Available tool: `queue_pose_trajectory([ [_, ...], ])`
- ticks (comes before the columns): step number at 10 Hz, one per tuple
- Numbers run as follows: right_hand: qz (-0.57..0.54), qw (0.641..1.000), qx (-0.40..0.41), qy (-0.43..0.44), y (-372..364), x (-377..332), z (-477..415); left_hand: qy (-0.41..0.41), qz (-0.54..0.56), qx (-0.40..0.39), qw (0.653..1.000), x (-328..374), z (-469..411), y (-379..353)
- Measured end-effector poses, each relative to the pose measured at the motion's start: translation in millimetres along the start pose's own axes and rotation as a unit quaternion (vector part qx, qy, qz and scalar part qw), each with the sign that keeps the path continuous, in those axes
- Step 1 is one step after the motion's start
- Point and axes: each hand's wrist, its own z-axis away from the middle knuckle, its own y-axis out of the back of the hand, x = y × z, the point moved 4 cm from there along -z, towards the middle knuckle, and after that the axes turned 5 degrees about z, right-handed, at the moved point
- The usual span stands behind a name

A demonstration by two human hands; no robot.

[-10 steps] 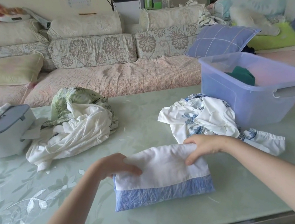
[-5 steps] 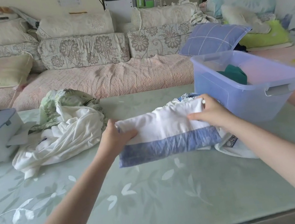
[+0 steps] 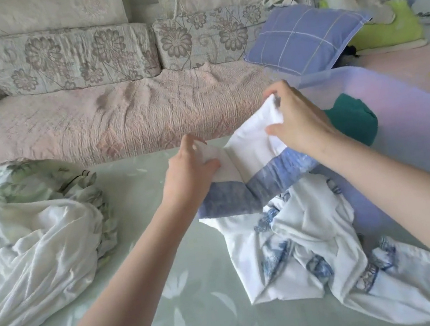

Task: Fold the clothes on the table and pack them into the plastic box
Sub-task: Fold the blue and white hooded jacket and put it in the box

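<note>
White-and-blue folded garment (image 3: 250, 142), left hand (image 3: 189, 171) pinching one end, right hand (image 3: 298, 123) clamped on far corner

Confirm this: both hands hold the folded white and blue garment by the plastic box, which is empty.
Wrong: the plastic box is not empty; the head view shows a green garment inside. The left hand and right hand do hold the folded garment.

L hand (image 3: 189, 167): back up, fingers curled under, thumb on top; pinched near-L edge of folded garment (image 3: 250, 142). L forearm: bare, reached fwd from lower left, wrist approx. straight. R hand (image 3: 297, 120): sat higher and farther fwd than L, fingers bent down, gripped garment's far R corner. R forearm: bare, came in from R edge, angled up-left.
</note>
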Motion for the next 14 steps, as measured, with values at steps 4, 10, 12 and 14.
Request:
queue_pose_trajectory([
  [4, 0.056, 0.989, -0.055, -0.126, 122.4, 127.3, -82.2, 0.042, 0.068, -0.067, 0.995, 172.7, -51.4, -62.2],
  [10, 0.138, 0.959, -0.248, -0.006, -1.5, 295.2, -56.0, 0.183, -0.259, -0.277, 0.907, 152.7, -61.5, -269.6],
  [12, 0.102, 0.964, -0.24, -0.058, -26.2, 308.2, -49.0, 0.187, -0.311, -0.301, 0.882, 135.5, -58.0, -289.4],
  [14, 0.094, 0.973, -0.21, -0.033, -20.6, 329.8, -34.1, 0.209, -0.249, -0.294, 0.899, 142.5, -56.3, -282.6],
])
